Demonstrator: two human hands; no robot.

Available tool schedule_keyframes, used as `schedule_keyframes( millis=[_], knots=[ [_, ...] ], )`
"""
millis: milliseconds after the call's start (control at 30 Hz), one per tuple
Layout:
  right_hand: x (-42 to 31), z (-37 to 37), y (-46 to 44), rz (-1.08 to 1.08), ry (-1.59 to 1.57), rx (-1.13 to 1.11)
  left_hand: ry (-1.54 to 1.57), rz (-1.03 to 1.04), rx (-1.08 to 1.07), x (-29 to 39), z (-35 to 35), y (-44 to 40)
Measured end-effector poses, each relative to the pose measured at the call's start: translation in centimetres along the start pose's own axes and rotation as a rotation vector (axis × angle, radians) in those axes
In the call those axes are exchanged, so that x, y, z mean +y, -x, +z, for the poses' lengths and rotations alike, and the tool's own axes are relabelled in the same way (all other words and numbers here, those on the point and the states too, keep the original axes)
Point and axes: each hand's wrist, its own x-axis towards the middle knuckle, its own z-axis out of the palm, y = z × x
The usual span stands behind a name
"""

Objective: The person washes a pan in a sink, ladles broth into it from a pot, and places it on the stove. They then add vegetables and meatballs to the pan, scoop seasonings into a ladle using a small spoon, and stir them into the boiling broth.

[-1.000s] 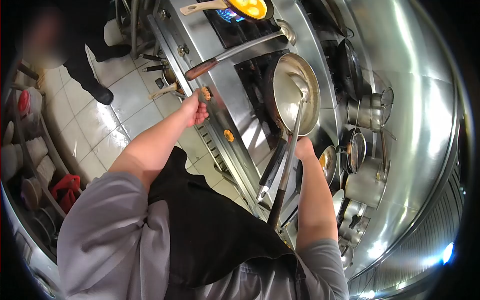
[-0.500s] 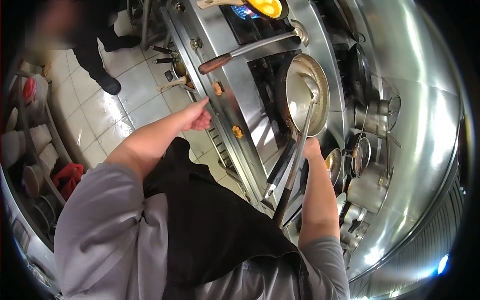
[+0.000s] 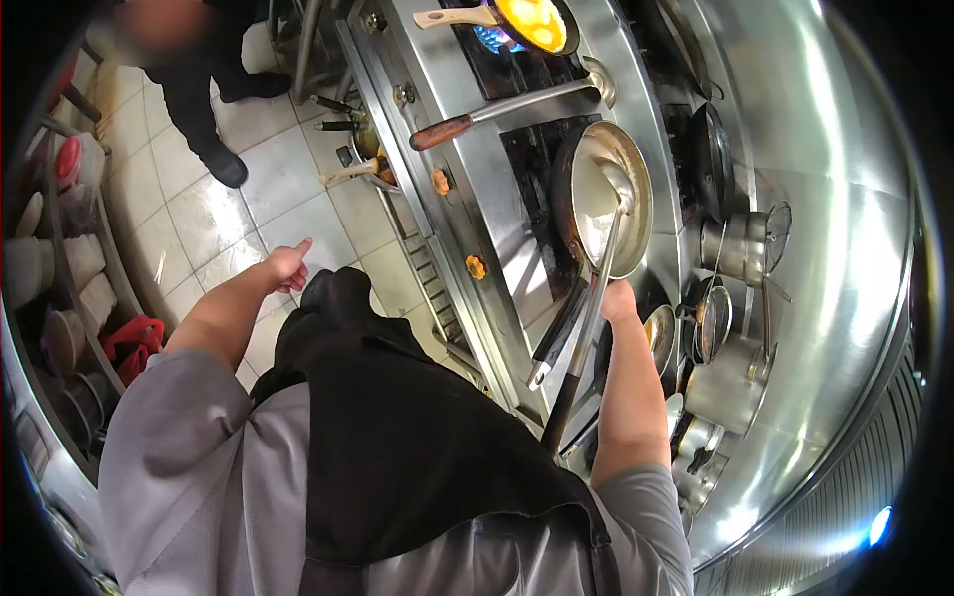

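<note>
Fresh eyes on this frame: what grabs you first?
Probably the bright yellow food in the small pan at the top, beside a blue flame. Then the big pan right of centre, with a ladle in it and the right hand at its near side.

A co-worker (image 3: 191,104) is cut off by the top edge — the uppermost visible part blurred. Pan (image 3: 639,189) and ladle (image 3: 607,250) partly hide the right hand (image 3: 618,300) — its grip is unclear.

The left hand (image 3: 286,268) has moved from beside the stove (image 3: 467,204) to well apart from it.
</note>
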Motion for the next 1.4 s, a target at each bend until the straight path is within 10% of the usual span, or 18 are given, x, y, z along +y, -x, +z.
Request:
schedule_keyframes(
  millis=[1400],
  knots=[
    [-2.4, -2.1, 1.7, 0.194, -0.004, -0.105, 0.030, 0.027, 0.182, -3.5, -3.6, 2.9]
  ],
)
